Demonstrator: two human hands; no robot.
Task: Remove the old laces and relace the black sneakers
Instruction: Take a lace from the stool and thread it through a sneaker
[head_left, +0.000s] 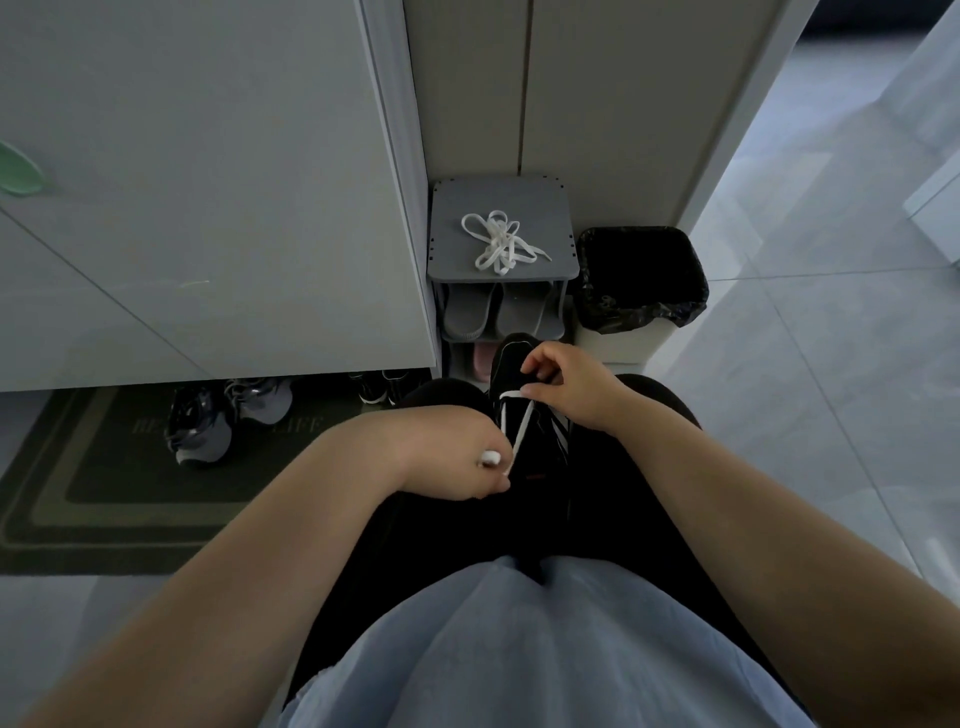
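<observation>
Standing on the left is a big pale cabinet (208, 208), and under its lower edge a dark doormat (104, 499) lies on the tiled floor (831, 415). On the mat some pale letters are printed; only "LIFE" can be read, the word before it is too dim. Two grey sneakers (228, 415) stand on the mat, and one more dark pair (376, 387) sits further back under the cabinet. One bin with a black bag (641, 280) stands to the right of a small grey shoe rack (452, 208). On the shelf below its top board are two grey slippers (496, 309), and lower there is something pink, mostly hidden. On the top board lies one loose bundle of white laces (501, 241).

One black sneaker (511, 364) with white side stripes rests on the person's lap, toe pointing away. One white lace (519, 423) crosses its front eyelets. The right hand (569, 387) pinches this lace near the toe between thumb and forefinger. The left hand (452, 452) is closed around the other end of the lace, beside the shoe. No brand name can be read on the shoe.
</observation>
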